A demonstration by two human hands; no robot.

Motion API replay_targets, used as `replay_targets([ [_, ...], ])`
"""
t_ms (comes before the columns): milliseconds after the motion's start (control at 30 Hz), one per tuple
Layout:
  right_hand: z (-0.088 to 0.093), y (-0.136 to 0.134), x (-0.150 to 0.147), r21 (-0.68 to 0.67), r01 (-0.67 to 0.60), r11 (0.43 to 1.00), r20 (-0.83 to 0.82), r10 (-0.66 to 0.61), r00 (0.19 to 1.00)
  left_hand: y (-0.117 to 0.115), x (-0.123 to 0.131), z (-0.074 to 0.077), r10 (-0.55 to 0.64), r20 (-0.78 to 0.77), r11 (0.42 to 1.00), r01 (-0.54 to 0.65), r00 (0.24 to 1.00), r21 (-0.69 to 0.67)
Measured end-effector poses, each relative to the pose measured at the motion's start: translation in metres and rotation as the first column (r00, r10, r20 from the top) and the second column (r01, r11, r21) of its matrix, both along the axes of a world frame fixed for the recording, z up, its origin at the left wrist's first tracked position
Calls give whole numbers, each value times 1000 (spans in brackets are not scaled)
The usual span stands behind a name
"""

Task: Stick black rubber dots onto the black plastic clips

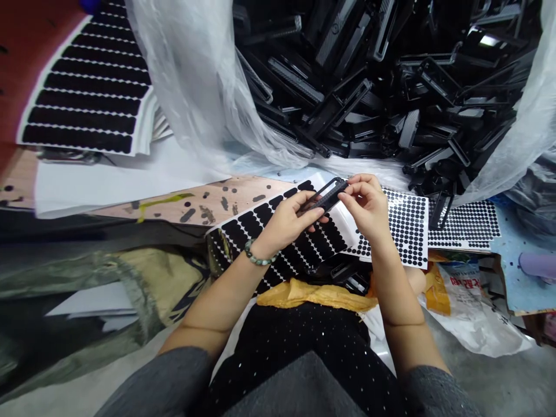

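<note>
My left hand point(290, 220) and my right hand point(364, 204) together hold a small black plastic part point(328, 194) with a carbon-weave face, tilted up to the right. The left fingers wrap its lower end, and the right thumb and fingers pinch its upper end. Under both hands lies a white sheet of black oval stickers point(278, 231). A sheet of small round black dots point(408, 226) lies just right of it. A green bead bracelet point(258, 256) circles my left wrist.
A big heap of black plastic parts point(382, 75) fills a clear plastic bag point(195, 87) at the back. More sticker sheets point(87, 87) are stacked at far left. A printed plastic bag point(464, 295) and a yellow cloth point(313, 292) lie near my lap.
</note>
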State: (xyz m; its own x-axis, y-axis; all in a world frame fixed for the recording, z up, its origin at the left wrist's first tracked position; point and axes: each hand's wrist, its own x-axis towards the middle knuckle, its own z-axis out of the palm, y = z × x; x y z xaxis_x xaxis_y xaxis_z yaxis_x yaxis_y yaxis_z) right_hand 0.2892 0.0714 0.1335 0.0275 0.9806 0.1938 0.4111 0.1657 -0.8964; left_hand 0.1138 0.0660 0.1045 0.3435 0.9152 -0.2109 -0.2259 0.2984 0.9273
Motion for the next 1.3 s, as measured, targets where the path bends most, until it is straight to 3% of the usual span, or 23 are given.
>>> replay_targets([
  [167, -1, -19, -4, 65, 158, 985, 69, -162, 984, -14, 5, -5, 63, 47, 998, -64, 997, 15],
  [267, -7, -28, -5, 33, 218, 975, -32, -217, 976, -21, 6, -6, 94, 93, 996, -94, 991, 1],
  [333, -11, -32, -7, -49, 164, 985, -152, -170, 974, -24, 6, -6, 84, 107, 996, -84, 991, -1],
  [433, -17, -34, -13, -144, 64, 988, -291, -104, 951, -30, 8, -6, 36, 102, 999, -36, 994, -2],
  [533, -22, -36, -12, -175, 75, 982, -361, -135, 923, -36, 9, -8, -26, 49, 1000, 25, 998, 15],
  [633, -25, -46, 0, -225, 130, 966, -396, -212, 893, -30, 5, -13, -201, -110, 966, 216, 973, 144],
  [667, -26, -51, 5, -254, 114, 960, -384, -209, 899, -21, 3, -15, -233, -197, 939, 273, 952, 211],
  [733, -29, -62, 17, -310, 15, 951, -311, -117, 943, 6, 0, -18, -148, -370, 883, 291, 917, 369],
  [833, -35, -73, 32, -297, -70, 952, -120, 36, 992, 67, 0, -24, 235, -434, 771, 105, 870, 628],
  [933, -44, -63, 41, -197, 68, 978, 13, -66, 998, 125, 4, -31, 377, -449, 715, 54, 810, 697],
  [1033, -54, -32, 41, -175, 172, 969, 153, -146, 977, 152, 7, -33, 348, -447, 709, 80, 824, 701],
  [1100, -60, -8, 35, -191, 196, 962, 268, -141, 953, 147, 5, -29, 324, -390, 699, 59, 862, 712],
  [1167, -64, 13, 24, -226, 212, 951, 377, -116, 919, 128, 1, -22, 309, -276, 721, -35, 910, 692],
  [1233, -66, 28, 11, -256, 223, 941, 464, -83, 882, 99, -3, -15, 272, -127, 809, -155, 954, 567],
  [1300, -67, 38, 2, -279, 237, 930, 518, -62, 853, 68, -6, -10, 200, 9, 931, -193, 980, 310],
])
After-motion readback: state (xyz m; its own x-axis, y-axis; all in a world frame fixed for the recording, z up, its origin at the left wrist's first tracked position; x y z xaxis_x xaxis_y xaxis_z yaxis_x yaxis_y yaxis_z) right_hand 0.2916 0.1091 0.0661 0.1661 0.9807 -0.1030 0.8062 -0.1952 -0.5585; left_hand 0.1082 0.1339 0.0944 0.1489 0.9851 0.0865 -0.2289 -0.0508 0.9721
